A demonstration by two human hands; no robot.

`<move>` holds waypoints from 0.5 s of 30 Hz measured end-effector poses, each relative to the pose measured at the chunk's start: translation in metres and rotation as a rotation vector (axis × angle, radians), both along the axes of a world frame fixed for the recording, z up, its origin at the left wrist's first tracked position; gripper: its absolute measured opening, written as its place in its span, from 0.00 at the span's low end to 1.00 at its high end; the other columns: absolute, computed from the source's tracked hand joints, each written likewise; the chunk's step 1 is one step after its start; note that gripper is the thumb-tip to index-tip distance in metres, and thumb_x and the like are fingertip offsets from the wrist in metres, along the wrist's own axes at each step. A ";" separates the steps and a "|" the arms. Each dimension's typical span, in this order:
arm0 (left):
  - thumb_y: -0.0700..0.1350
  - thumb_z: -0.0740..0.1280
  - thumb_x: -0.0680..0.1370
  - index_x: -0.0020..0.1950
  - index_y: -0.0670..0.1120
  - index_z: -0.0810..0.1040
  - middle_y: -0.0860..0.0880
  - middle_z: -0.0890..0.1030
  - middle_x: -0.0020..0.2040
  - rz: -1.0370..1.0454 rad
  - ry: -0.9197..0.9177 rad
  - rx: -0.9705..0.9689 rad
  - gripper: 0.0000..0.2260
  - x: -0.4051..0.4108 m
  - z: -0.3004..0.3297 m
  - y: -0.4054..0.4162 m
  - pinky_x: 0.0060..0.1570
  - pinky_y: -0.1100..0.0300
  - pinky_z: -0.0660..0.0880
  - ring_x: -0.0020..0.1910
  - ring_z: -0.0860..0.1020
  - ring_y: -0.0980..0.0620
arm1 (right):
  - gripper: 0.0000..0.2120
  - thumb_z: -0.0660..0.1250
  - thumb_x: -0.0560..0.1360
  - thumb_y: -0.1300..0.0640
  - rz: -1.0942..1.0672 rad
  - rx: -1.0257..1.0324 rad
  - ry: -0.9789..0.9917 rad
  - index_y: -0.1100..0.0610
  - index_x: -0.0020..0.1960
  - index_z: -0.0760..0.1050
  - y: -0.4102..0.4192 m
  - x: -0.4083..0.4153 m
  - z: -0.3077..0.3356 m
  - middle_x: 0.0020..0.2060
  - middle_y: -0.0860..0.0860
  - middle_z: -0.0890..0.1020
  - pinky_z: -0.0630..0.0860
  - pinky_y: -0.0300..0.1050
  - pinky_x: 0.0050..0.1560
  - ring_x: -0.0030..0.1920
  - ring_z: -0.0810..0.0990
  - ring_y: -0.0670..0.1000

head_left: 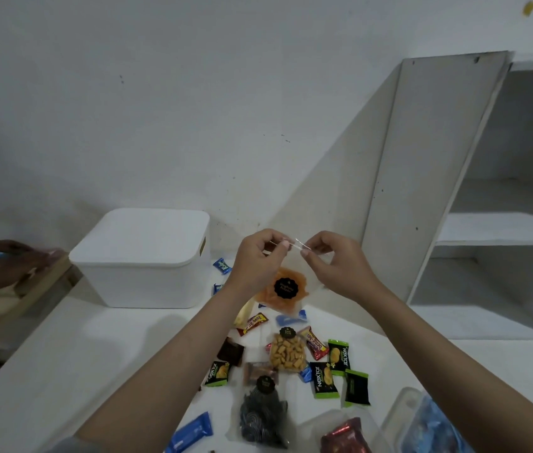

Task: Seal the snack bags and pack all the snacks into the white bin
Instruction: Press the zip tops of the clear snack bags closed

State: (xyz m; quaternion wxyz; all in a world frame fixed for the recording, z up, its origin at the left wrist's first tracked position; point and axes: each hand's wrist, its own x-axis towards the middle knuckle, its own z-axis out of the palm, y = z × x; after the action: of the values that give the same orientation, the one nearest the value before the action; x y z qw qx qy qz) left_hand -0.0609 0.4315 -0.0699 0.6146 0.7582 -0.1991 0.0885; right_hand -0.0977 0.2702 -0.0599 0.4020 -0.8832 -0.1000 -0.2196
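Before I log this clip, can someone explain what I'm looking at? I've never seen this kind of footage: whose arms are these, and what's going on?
There is no machine here. The single picture comes from a camera worn on a person's head, looking down at their bare arms. The left hand and right hand pinch the top edge of a clear plastic bag of orange snacks, held above a white table. Small wrapped snacks lie scattered below. A lidded white plastic bin stands behind. Another person's hand shows at far left.
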 end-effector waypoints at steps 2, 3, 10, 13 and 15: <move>0.36 0.65 0.77 0.43 0.48 0.81 0.52 0.82 0.39 -0.026 -0.002 -0.014 0.09 -0.003 0.003 0.000 0.47 0.60 0.78 0.40 0.80 0.56 | 0.04 0.69 0.74 0.57 -0.006 -0.004 -0.012 0.57 0.44 0.80 0.000 0.000 0.003 0.37 0.47 0.81 0.72 0.29 0.42 0.41 0.79 0.44; 0.36 0.66 0.77 0.44 0.46 0.82 0.51 0.83 0.39 -0.034 0.004 -0.024 0.08 -0.003 0.004 -0.001 0.48 0.60 0.78 0.40 0.80 0.55 | 0.04 0.69 0.74 0.57 -0.011 -0.008 -0.020 0.57 0.43 0.80 0.000 0.000 0.005 0.36 0.46 0.81 0.72 0.31 0.42 0.40 0.79 0.44; 0.34 0.67 0.76 0.46 0.38 0.82 0.43 0.83 0.39 -0.072 0.045 -0.041 0.04 -0.003 0.012 0.006 0.44 0.63 0.79 0.37 0.82 0.53 | 0.03 0.69 0.74 0.57 0.015 -0.067 -0.027 0.55 0.42 0.79 -0.001 -0.002 0.013 0.35 0.44 0.80 0.70 0.29 0.41 0.41 0.79 0.46; 0.35 0.67 0.76 0.45 0.39 0.81 0.44 0.83 0.38 -0.054 0.042 -0.016 0.04 -0.005 0.015 0.008 0.43 0.62 0.80 0.36 0.83 0.53 | 0.03 0.69 0.74 0.57 0.020 -0.076 -0.016 0.53 0.41 0.78 0.000 -0.003 0.014 0.34 0.41 0.79 0.69 0.27 0.41 0.41 0.79 0.45; 0.35 0.66 0.76 0.43 0.41 0.80 0.45 0.82 0.37 -0.058 0.040 0.033 0.05 -0.005 0.016 0.010 0.44 0.60 0.80 0.36 0.83 0.53 | 0.04 0.69 0.73 0.57 0.027 -0.084 -0.006 0.51 0.40 0.77 0.001 -0.003 0.013 0.34 0.39 0.78 0.71 0.30 0.42 0.41 0.79 0.45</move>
State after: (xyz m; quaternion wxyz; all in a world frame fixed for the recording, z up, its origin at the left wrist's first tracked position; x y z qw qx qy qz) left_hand -0.0661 0.4413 -0.0541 0.6081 0.7638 -0.2099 0.0523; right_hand -0.1008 0.2714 -0.0469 0.3671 -0.8973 -0.1223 -0.2123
